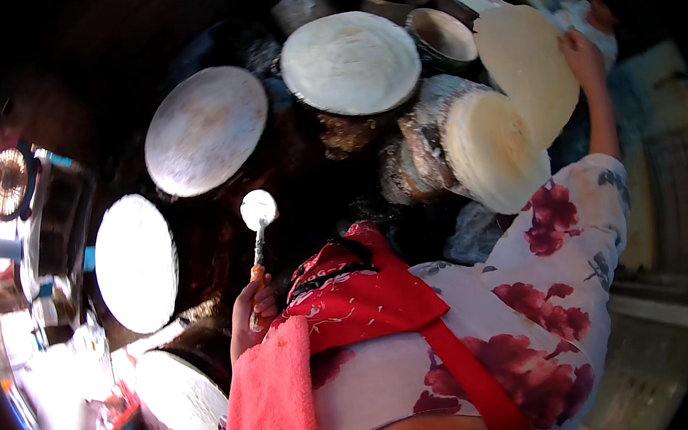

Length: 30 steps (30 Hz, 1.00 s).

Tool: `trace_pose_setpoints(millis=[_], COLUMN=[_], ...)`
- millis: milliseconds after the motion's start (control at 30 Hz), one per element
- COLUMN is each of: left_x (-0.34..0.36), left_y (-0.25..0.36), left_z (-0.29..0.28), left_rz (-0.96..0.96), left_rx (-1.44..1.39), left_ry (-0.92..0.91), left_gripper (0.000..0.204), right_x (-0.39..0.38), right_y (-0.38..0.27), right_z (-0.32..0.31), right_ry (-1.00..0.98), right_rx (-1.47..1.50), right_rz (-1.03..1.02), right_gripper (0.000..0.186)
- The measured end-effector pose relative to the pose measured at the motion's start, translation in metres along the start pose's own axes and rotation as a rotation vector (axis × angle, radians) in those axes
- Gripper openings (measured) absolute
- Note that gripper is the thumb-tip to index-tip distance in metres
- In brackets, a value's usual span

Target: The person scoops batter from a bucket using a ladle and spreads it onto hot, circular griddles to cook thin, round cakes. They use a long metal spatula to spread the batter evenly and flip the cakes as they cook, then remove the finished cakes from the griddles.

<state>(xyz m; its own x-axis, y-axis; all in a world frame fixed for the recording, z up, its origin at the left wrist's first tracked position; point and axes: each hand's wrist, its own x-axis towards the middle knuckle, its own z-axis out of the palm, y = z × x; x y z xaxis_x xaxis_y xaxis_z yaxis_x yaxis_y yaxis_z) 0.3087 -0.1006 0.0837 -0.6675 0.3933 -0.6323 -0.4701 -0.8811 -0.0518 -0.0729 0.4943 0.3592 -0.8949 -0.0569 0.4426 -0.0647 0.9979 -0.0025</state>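
Your left grip (256, 304) wrapped round orange-handled ladle (259, 247), left of centre, its end coated white. Your right grip (580, 52) pinching edge of thin pale sheet (528, 67), upper right of frame, overlapping pale round stack (491, 153).

Beyond the left hand (259, 304) and its ladle (260, 210), a narrow dark gap runs between round discs (206, 131); a pale sheet (528, 67) and round stack (491, 148) block the right hand's (584, 56) left.

1 orange-handled ladle (259, 252), bowl white, points forward; 1 thin cream sheet (526, 63) hangs upper right.
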Motion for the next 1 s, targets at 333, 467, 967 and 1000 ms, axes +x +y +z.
trace_pose_setpoints(millis=[333,467,967,1000], left_x=[0.022,0.024,0.020,0.017], left_y=[0.009,0.004,-0.042,-0.048], left_z=[0.057,0.083,0.144,0.142], left_rz=[-0.074,-0.090,0.123,0.141], left_rx=[0.098,0.119,0.004,-0.028], left_ry=[-0.092,-0.023,0.110,0.116], left_gripper=[0.029,0.029,0.026,0.026], right_x=[-0.205,-0.294,-0.044,-0.037], right_y=[-0.038,-0.035,-0.107,-0.113], right_z=[0.144,0.181,0.352,0.359], right_ry=[-0.249,-0.253,-0.357,-0.381], right_rx=[-0.264,-0.032,1.053,1.090], right_rz=[0.098,0.148,0.887,0.900], right_gripper=[0.010,0.017,0.027,0.028])
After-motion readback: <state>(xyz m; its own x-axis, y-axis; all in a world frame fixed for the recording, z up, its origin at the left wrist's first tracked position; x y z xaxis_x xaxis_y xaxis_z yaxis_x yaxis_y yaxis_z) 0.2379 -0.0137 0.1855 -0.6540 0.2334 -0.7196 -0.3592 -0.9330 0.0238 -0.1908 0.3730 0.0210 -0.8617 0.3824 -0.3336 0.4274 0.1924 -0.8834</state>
